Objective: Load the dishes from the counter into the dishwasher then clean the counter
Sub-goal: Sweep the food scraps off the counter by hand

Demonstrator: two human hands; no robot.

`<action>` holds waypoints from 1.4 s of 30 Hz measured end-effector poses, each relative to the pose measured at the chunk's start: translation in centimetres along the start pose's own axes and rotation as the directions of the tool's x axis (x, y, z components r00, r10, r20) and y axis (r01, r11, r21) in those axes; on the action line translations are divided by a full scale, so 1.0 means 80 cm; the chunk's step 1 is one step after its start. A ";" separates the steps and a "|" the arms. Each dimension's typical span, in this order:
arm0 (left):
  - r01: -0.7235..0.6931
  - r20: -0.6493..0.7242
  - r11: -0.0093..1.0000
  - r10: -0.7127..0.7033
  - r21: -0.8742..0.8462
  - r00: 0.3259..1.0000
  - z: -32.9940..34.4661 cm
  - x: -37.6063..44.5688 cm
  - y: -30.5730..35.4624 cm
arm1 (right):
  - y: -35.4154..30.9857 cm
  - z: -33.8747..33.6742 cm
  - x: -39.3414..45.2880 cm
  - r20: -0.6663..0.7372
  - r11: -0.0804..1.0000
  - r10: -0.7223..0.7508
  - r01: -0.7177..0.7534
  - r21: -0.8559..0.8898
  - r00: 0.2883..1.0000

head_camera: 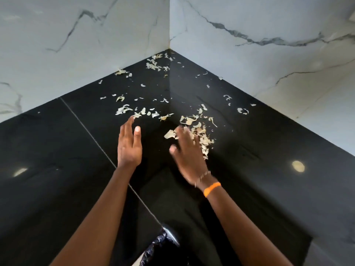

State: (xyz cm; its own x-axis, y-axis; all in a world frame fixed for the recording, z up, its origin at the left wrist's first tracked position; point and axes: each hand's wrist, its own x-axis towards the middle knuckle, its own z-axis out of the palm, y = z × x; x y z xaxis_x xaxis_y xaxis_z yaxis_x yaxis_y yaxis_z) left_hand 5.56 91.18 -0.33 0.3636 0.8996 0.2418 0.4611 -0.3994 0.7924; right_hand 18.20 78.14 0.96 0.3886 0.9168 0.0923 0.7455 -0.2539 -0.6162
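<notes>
Fingers (pixel 185 136) of the right hand (pixel 189 152), straight though blurred, press a heap of scraps (pixel 203 139); the left hand (pixel 129 145) is open, edge-on, holding nothing. Scraps scatter toward the bench's (pixel 269 179) back corner: light, dry-looking, probably better swept than pinched.

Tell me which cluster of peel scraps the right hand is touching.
The dense pile under the right hand, right of centre. The other clusters lie apart: by the left hand and the back corner.

hands (pixel 129 148): 2 | wristbands (pixel 211 189): 2 | counter (pixel 269 179): 1 | scraps (pixel 203 140): too many to count
</notes>
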 end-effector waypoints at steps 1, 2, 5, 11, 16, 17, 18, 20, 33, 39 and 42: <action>0.009 -0.032 1.000 -0.009 -0.005 0.999 -0.008 0.007 -0.009 | -0.014 0.013 -0.027 0.141 0.979 -0.175 0.188 -0.080 0.974; 0.009 -0.047 1.000 -0.009 0.005 0.999 -0.014 0.013 -0.016 | -0.021 0.028 -0.052 0.266 0.928 -0.299 0.344 -0.141 0.916; -0.030 -0.011 0.995 0.031 0.094 0.999 -0.027 0.027 -0.035 | -0.001 0.052 -0.075 0.410 0.759 -0.453 0.583 -0.288 0.792; -0.035 -0.045 0.998 0.033 -0.045 0.998 -0.043 0.032 -0.075 | 0.057 0.011 0.035 0.353 0.830 -0.201 0.350 -0.434 0.914; 0.007 -0.022 0.939 -0.016 -0.345 1.000 -0.045 0.039 -0.077 | 0.004 0.028 0.037 0.243 0.872 -0.176 0.266 -0.411 0.954; 0.019 -0.021 0.930 -0.029 -0.368 0.999 -0.046 0.040 -0.078 | -0.023 0.045 0.018 0.277 0.840 -0.309 0.397 -0.369 0.910; 0.030 -0.020 0.918 -0.041 -0.395 0.999 -0.048 0.041 -0.078 | -0.047 0.065 -0.004 0.337 0.786 -0.435 0.535 -0.309 0.835; 0.055 -0.029 0.895 -0.076 -0.442 0.997 -0.050 0.043 -0.080 | -0.077 0.093 -0.037 0.451 0.681 -0.565 0.699 -0.218 0.691; 0.006 -0.179 0.911 -0.087 -0.412 0.980 -0.047 0.039 -0.072 | -0.038 0.077 0.155 0.195 0.826 -0.234 0.300 -0.478 0.953; 0.029 -0.174 0.922 -0.103 -0.385 0.979 -0.048 0.041 -0.071 | -0.104 0.153 0.241 0.393 0.696 -0.251 0.447 -0.562 0.884; 0.032 -0.139 0.958 -0.074 -0.286 0.987 -0.049 0.041 -0.069 | -0.082 0.144 0.261 0.287 0.754 -0.155 0.302 -0.584 0.945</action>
State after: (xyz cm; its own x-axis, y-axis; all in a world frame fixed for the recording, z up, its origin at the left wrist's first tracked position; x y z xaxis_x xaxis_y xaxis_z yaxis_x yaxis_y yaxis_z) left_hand 1.02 97.06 -1.73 0.2123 0.9426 0.2577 0.2216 -0.3033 0.9268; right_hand 15.23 102.51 -2.06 0.0958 0.9945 -0.0417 0.9953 -0.0950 0.0201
